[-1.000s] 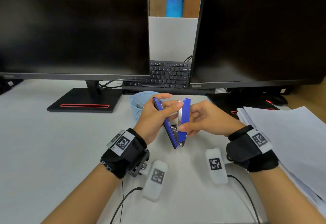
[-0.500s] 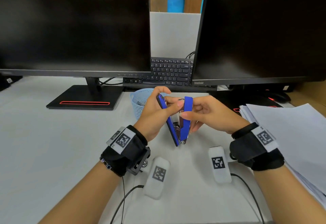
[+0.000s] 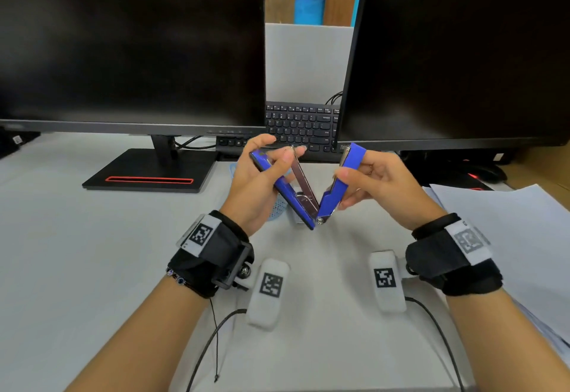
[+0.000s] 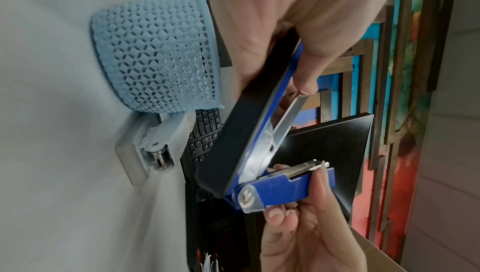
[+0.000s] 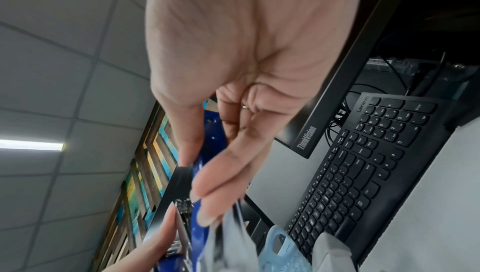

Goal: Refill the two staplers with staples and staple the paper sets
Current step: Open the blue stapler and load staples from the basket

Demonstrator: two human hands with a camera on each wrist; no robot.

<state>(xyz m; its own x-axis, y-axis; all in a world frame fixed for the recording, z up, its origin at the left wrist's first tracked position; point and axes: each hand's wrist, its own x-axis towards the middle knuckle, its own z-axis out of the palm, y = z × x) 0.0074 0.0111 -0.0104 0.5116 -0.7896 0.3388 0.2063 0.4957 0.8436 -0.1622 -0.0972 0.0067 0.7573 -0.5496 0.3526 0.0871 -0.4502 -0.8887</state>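
I hold a blue stapler (image 3: 290, 196) above the desk, spread open in a V. My left hand (image 3: 277, 151) grips its base and the silver staple channel (image 3: 303, 183), thumb across the top. My right hand (image 3: 354, 166) pinches the blue top cover (image 3: 334, 189), which is swung out to the right. In the left wrist view the stapler's dark underside (image 4: 233, 142) and hinge pin show, and the channel looks bare. A second, grey stapler (image 4: 148, 151) lies on the desk beside a light-blue mesh basket (image 4: 155, 54). White paper sheets (image 3: 509, 237) are stacked at the right.
Two dark monitors (image 3: 132, 46) stand at the back with a black keyboard (image 3: 302, 126) between them. A monitor base (image 3: 151, 172) sits at back left. Wrist-camera cables (image 3: 216, 330) trail across the white desk (image 3: 77, 268) near me.
The stapler has opened wider: my right hand has pulled the top cover away to the right, and both hands have risen a little toward the keyboard.
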